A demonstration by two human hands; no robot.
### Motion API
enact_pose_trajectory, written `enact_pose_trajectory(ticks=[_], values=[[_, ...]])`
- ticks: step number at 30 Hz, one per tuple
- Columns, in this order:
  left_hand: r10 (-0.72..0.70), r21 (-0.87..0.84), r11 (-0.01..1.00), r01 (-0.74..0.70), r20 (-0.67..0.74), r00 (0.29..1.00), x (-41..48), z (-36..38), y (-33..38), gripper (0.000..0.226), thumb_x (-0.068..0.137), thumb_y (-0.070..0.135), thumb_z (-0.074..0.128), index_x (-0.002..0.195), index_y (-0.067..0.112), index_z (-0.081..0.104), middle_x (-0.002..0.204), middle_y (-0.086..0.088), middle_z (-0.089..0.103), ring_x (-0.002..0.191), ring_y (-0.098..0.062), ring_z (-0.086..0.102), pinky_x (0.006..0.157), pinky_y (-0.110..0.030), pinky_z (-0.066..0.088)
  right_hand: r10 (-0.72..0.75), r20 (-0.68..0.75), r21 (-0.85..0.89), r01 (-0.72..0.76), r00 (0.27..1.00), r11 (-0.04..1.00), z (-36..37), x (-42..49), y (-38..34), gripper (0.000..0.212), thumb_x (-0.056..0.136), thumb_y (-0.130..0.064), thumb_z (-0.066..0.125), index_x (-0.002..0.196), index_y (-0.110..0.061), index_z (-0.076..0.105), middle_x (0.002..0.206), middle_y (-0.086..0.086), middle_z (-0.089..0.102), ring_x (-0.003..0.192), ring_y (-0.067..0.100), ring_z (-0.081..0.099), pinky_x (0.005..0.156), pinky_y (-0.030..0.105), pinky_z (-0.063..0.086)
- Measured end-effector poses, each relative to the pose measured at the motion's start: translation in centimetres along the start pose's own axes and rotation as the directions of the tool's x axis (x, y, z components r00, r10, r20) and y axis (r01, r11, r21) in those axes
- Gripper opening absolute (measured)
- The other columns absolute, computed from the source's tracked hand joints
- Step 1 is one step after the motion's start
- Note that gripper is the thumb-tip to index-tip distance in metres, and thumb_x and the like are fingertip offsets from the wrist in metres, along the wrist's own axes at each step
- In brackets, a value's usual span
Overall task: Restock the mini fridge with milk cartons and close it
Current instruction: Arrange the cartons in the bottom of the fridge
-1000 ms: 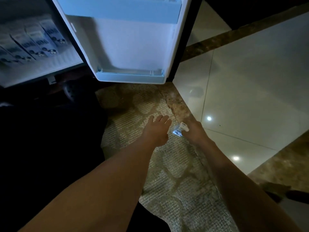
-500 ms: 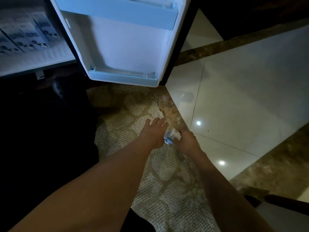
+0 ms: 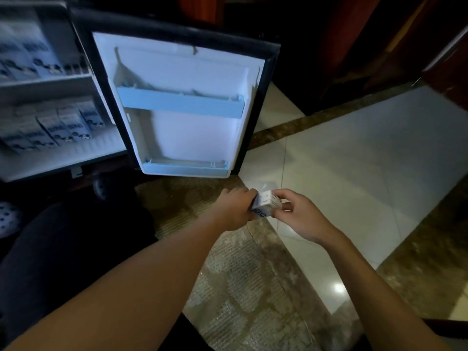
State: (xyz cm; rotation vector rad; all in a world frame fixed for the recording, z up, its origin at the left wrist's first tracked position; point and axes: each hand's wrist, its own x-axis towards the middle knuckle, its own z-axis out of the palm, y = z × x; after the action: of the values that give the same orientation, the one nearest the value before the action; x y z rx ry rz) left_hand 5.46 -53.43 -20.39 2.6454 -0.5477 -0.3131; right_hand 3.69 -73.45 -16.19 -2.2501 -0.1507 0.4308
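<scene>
Head view, dim light. The pale tiled floor (image 3: pixel 354 160) with dark stone borders fills the right half of the frame. A woven patterned rug (image 3: pixel 240 287) lies in the lower centre, under both forearms.

The mini fridge (image 3: pixel 50 81) stands open in the upper left of the frame. Its door (image 3: pixel 192 133) is swung fully outward at upper centre, with the white inner liner facing the camera. The upper door rack (image 3: pixel 181 103) and the lower door rack (image 3: pixel 184 169) are both in view.

Inside the fridge, upright cartons stand in a row on the top shelf (image 3: pixel 35 54). A second row (image 3: pixel 63 125) stands on the shelf below. Their print is blurred.

The two hands meet just below the bottom right corner of the door, above the rug's edge.

- The left hand (image 3: pixel 234 207) shows its back to the camera. Its fingers are curled against the left side of a small milk carton (image 3: pixel 267 205).
- The right hand (image 3: pixel 301 216) pinches the carton's right end between bent fingers above and the thumb below.

The carton is held off the floor between the hands, tilted, with its white top toward the camera and blue print on its lower face.
</scene>
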Motion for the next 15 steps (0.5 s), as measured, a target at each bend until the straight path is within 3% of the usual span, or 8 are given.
enact_pose_trajectory(ticks=[8,12,15], values=[[0.058,0.145,0.988,-0.045,-0.084,0.995,-3.3,-8.9,-1.3,0.037,0.092,0.043,0.06,0.122,0.021,0.054,0.117,-0.002,0.058,0.109,-0.023,0.052,0.086,-0.036,0.035,-0.124,-0.072,0.004,0.125,0.99,0.992,0.0,-0.5,-7.1,0.034,0.092,-0.018,0.069,0.12,-0.036,0.06,0.114,-0.019,0.065,0.091,-0.004,0.067,0.076,0.016,0.056],[0.012,0.226,0.974,0.012,-0.102,0.995,-5.2,-13.8,-2.7,0.03,0.092,0.047,0.059,0.11,0.023,0.054,0.109,0.001,0.057,0.103,-0.021,0.052,0.085,-0.035,0.036,-0.227,-0.083,-0.015,0.226,0.97,0.974,0.8,0.4,-11.6,0.033,0.091,-0.024,0.071,0.122,-0.031,0.062,0.11,-0.015,0.068,0.091,-0.002,0.067,0.075,0.017,0.055],[-0.036,0.235,0.97,0.064,-0.122,0.992,-6.9,-17.2,-4.6,0.027,0.091,0.048,0.062,0.1,0.025,0.05,0.106,0.002,0.058,0.093,-0.019,0.049,0.079,-0.034,0.033,-0.312,-0.093,-0.129,0.3,0.945,0.945,1.9,1.9,-15.4,0.03,0.09,-0.03,0.071,0.119,-0.03,0.063,0.106,-0.013,0.067,0.088,0.002,0.066,0.075,0.023,0.056]])
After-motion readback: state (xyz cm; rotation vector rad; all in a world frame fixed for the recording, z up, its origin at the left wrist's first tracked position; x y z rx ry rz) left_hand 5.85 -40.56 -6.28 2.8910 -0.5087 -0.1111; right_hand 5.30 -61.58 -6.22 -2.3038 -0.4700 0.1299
